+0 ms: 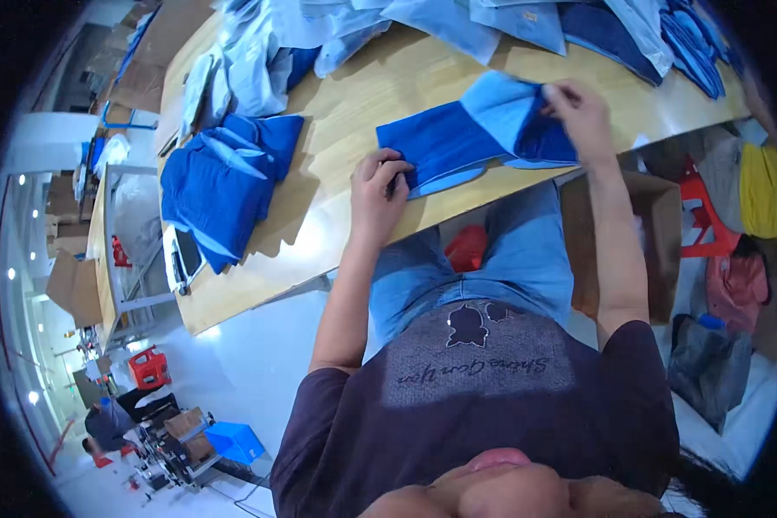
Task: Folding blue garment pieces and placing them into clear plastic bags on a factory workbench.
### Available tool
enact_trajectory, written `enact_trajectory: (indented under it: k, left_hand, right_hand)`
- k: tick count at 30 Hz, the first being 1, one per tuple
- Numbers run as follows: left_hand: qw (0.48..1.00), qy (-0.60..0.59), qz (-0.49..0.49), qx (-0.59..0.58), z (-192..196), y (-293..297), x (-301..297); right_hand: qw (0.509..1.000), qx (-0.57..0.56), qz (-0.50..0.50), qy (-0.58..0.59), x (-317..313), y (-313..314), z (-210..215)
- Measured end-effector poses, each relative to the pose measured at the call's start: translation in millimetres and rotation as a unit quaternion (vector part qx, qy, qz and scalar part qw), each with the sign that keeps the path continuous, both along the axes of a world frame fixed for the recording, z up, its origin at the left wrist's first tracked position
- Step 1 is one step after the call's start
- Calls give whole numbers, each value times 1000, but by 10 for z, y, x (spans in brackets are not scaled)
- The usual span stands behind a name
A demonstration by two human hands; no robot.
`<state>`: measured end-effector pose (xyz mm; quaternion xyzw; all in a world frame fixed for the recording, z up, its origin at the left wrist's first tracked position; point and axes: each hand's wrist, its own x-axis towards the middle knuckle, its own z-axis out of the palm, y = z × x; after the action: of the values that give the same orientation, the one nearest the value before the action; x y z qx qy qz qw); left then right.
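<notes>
A folded blue denim garment (440, 138) lies across the near edge of the wooden table (332, 155), its lighter blue inner side showing where one part is turned up. My left hand (378, 188) is closed at its left end, fingers curled on the near left corner. At the other end my right hand (580, 119) pinches the raised, folded-over part and holds it above the tabletop. Left of my left hand, apart from it, rests a loose pile of blue denim garments (220, 186). How many layers the held garment has is hidden.
Clear plastic bags (345, 34) with blue garments cover the table's far side. A phone-like device (183, 259) sits by the left pile. Beneath the right side stands an open cardboard box (663, 250), with a red stool (704, 216) beyond. A blue bin (236, 442) stands lower left.
</notes>
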<state>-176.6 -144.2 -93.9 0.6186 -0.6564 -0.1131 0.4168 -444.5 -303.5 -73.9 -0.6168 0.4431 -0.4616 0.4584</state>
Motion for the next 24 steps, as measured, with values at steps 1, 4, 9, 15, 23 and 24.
enact_trajectory:
  k: [1,4,9,15,23,24]
  left_hand:
    - [1000,-9,-1,-7,5,-22,-15]
    - [999,-31,2,-15,22,18,4]
    - [998,-58,7,4,26,-45,-99]
    - [993,-118,-5,-33,331,-258,-590]
    - [987,-150,-58,-25,273,-647,-754]
    - [990,-139,-8,-7,276,-628,-675]
  right_hand:
    - [999,10,-45,9,-255,-104,-40]
    - [972,62,-209,-82,-768,-247,-107]
    - [909,59,-376,-169,-1695,-432,-252]
    - [917,92,-299,-247,-1830,-310,-416]
    - [941,90,-300,-126,-1524,-207,-271]
    - [940,89,-307,-123,-1583,-186,-316]
